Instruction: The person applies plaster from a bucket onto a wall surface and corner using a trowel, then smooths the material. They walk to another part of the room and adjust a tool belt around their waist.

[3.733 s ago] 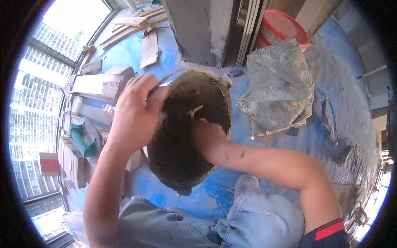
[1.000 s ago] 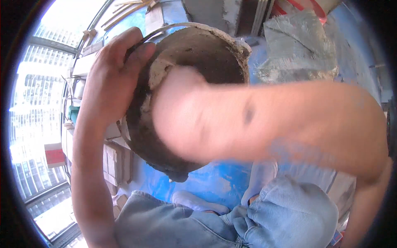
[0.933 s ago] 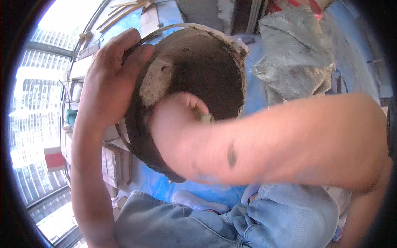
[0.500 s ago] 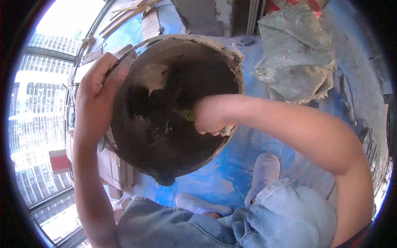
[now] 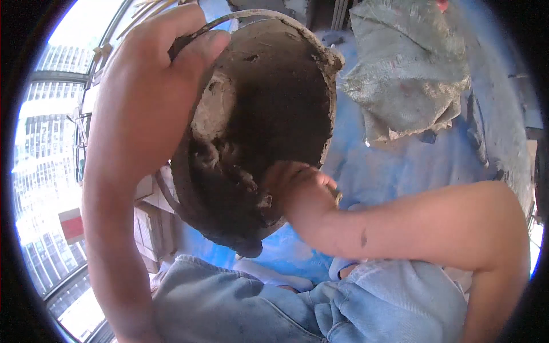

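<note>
A round bucket [image 5: 274, 97], crusted with grey cement-like material inside and along its rim, is tilted toward me. My left hand [image 5: 151, 86] is closed on its upper left edge, by the thin curved handle. Inside the lower right of the bucket, my right hand [image 5: 300, 186] has its fingers curled around a small yellow-green object [image 5: 337, 197], mostly hidden by the hand. The dark interior obscures what that object touches.
A woven grey-green sack [image 5: 406, 63] lies right of the bucket on blue floor covering [image 5: 372, 166]. Stacked cardboard boxes [image 5: 151, 231] stand at left beside a tall window [image 5: 46, 137]. A dusty column base [image 5: 286, 11] rises behind the bucket, and my legs [image 5: 257, 308] are below.
Since half a second ago, my left hand and the bucket's edge have shifted up in the picture and tilted. My right hand has moved lower, still inside the bucket, with its forearm lower too.
</note>
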A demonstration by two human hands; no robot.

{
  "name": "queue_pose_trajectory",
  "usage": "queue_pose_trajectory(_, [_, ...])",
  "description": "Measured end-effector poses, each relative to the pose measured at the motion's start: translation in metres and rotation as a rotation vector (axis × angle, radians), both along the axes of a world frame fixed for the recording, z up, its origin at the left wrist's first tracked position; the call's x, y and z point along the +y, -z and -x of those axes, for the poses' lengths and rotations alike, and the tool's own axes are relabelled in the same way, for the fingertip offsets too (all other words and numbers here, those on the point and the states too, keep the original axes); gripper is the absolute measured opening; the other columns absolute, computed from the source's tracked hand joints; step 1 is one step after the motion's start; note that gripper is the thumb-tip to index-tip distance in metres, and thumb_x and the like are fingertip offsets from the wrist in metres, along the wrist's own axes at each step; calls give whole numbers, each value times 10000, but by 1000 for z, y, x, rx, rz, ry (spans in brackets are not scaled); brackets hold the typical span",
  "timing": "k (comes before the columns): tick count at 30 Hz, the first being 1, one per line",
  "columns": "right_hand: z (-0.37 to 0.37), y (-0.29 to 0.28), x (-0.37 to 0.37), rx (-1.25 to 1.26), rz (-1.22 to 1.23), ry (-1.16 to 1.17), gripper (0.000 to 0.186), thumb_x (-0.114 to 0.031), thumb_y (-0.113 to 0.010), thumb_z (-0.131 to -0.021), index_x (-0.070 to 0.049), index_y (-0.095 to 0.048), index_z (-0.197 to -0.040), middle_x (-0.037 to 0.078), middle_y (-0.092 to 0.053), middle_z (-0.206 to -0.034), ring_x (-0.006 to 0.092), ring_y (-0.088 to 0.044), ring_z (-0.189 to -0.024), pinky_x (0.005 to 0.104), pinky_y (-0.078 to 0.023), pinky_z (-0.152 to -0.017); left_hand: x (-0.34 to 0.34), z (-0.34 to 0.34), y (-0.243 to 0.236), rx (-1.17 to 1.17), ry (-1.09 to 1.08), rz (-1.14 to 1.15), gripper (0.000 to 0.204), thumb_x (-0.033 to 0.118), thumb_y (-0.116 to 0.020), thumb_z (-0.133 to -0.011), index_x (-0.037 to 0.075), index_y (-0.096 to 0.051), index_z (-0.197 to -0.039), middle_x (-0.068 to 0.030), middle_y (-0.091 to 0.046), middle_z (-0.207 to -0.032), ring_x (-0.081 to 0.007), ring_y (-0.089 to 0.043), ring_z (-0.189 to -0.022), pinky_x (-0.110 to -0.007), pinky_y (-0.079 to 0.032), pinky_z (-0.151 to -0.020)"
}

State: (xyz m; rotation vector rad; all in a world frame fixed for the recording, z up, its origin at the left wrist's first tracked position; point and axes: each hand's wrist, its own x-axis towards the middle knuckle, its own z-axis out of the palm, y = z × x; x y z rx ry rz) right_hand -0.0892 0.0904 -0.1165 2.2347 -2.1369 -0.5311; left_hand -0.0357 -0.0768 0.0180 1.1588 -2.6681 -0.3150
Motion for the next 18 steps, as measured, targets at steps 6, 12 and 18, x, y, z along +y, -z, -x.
queue_pose_trajectory(6, [79,19,-28,-551,-476,11,274,-141,-590,-790,-2,-591,-1026,133,-660,-845,240,-671,-698,360,-542,-554,-20,-15,8,125,63,202,296,278,-608,-889,1,-604,-993,-132,-582,-838,-228,-553,-795,-324,-436,-800])
queue_pose_trajectory(12, [111,-10,-17,-1165,-1103,421,290,-246,-595,-798,16,-596,-922,203,-650,-771,337,-664,-802,432,-530,-690,-19,-19,3,164,48,-68,265,267,-595,-898,5,-561,-927,-148,-531,-763,-258,-547,-743,-358,-434,-754])
queue_pose_trajectory(18, [103,38,39,-884,-494,215,299,-251,-612,-810,3,-569,-960,227,-646,-823,414,-635,-817,498,-509,-729,-35,-26,10,212,-3,28,271,268,-591,-892,3,-532,-898,-163,-498,-735,-317,-472,-703,-372,-424,-720])
